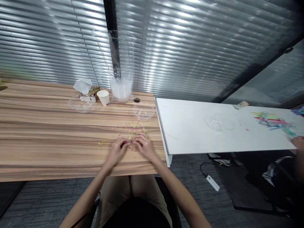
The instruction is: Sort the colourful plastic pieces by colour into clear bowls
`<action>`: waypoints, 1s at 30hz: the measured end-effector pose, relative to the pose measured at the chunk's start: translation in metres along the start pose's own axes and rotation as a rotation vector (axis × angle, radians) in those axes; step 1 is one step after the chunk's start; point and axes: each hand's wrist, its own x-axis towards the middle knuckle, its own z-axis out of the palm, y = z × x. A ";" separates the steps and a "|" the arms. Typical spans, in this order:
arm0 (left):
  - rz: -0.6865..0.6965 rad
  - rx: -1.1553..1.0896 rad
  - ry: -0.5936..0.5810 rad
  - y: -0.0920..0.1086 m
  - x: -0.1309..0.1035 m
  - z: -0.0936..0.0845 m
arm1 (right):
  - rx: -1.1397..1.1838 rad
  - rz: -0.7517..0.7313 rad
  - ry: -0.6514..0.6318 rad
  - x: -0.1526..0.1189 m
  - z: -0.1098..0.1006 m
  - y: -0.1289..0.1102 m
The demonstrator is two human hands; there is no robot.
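Small colourful pieces [135,127] lie scattered on the wood-grain table [47,136], just beyond my hands. My left hand [118,149] rests low over the table with thumb and index finger pinched together. Facing it, my right hand [143,146] also has its fingertips pinched, close to the left ones. Whatever is between the fingertips is too small to make out. A little group of yellow pieces [101,143] sits left of my left hand.
Behind are clear bowls [143,112], a paper cup [104,98], a tissue pack [83,86] and a tall clear bag [122,87]. To the right, a white table [190,126] holds clear lids and colourful items [270,120], near another person's hand [298,142].
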 end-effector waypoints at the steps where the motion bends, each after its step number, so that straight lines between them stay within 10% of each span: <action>1: 0.007 0.024 -0.020 0.001 -0.001 0.001 | 0.010 0.014 0.027 -0.001 0.000 0.000; 19: 0.151 0.442 -0.237 0.002 0.014 0.000 | 0.086 0.308 0.228 -0.012 0.000 -0.002; 30: 0.211 0.570 -0.308 0.009 0.020 0.011 | 0.086 0.189 0.112 -0.010 -0.002 -0.005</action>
